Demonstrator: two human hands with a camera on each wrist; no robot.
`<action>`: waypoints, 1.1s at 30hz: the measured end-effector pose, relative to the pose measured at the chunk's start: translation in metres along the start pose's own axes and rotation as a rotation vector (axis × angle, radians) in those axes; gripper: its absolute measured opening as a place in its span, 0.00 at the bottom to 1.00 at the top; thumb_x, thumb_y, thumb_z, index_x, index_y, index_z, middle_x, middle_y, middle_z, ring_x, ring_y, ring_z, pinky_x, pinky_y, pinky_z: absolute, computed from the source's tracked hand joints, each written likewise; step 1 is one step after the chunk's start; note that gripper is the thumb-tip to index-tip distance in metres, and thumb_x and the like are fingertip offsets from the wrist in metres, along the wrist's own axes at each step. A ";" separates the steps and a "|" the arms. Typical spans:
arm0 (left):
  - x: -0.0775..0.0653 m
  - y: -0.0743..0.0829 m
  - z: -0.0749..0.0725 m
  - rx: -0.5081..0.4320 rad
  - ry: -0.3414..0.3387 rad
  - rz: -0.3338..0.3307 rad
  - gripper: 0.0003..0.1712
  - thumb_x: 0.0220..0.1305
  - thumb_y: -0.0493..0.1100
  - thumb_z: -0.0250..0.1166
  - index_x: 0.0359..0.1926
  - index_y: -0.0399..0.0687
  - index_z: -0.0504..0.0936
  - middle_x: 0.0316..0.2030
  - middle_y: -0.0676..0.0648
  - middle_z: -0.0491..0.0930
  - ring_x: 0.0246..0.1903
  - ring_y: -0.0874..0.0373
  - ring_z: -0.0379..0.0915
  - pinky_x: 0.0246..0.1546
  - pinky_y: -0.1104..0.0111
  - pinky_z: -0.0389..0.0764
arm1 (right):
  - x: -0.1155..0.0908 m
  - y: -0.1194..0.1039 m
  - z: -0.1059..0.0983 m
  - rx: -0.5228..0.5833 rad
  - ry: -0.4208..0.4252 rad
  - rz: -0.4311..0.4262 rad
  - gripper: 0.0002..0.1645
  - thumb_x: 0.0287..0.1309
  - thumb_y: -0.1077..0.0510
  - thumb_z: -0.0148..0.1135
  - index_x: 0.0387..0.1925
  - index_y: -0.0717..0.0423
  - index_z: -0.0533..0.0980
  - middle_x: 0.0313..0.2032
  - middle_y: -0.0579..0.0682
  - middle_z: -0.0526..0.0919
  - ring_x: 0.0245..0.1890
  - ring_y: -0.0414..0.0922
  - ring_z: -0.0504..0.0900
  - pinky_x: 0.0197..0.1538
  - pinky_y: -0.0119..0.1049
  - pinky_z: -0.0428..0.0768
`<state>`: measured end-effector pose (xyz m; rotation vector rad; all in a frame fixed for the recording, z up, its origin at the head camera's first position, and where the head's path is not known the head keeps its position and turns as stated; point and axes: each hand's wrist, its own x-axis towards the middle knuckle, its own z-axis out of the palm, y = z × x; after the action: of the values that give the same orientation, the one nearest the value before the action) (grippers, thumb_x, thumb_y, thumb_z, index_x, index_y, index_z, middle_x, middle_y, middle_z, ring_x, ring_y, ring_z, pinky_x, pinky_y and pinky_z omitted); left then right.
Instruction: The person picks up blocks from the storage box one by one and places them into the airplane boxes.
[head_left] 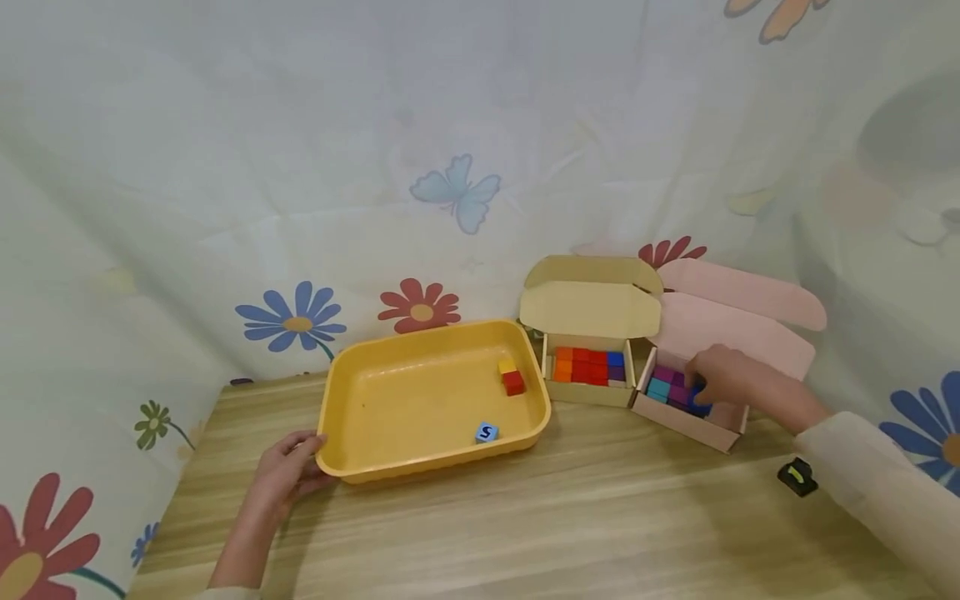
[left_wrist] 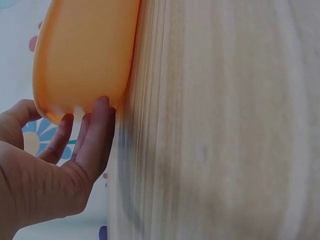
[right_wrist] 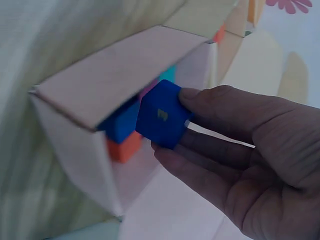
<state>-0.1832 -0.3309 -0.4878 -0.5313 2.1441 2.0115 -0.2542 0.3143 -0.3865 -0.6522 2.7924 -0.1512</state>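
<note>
My left hand (head_left: 288, 471) holds the near left corner of a yellow tray (head_left: 408, 408); in the left wrist view its fingertips touch the tray's outer wall and the thumb is at the rim. My right hand (head_left: 723, 379) is over an opened pink cardboard box (head_left: 678, 422). In the right wrist view, thumb and fingers pinch a dark blue cube (right_wrist: 162, 116) with a small pale mark. Teal, purple, blue and orange cubes lie in that box, partly hidden by the hand. Inside the tray are a red cube (head_left: 513, 383), a yellow cube (head_left: 507, 367) and a light blue cube (head_left: 487, 432).
Left of the pink box stands an opened cream box (head_left: 588, 393) with several orange, red, blue and purple cubes. A small black object with a yellow-green mark (head_left: 797, 477) lies by the right sleeve. Behind the wooden table (head_left: 480, 533) hangs a flowered curtain (head_left: 360, 208).
</note>
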 end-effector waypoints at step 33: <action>-0.002 0.004 0.000 -0.044 0.007 0.009 0.37 0.72 0.50 0.65 0.71 0.34 0.64 0.50 0.43 0.81 0.40 0.51 0.87 0.48 0.52 0.87 | 0.009 0.028 0.036 0.140 -0.005 -0.079 0.12 0.49 0.64 0.77 0.29 0.51 0.78 0.30 0.43 0.79 0.31 0.42 0.73 0.35 0.35 0.76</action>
<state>-0.1830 -0.3301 -0.4839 -0.5366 2.1151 2.0691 -0.2639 0.3335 -0.4277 -0.7271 2.7222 -0.3565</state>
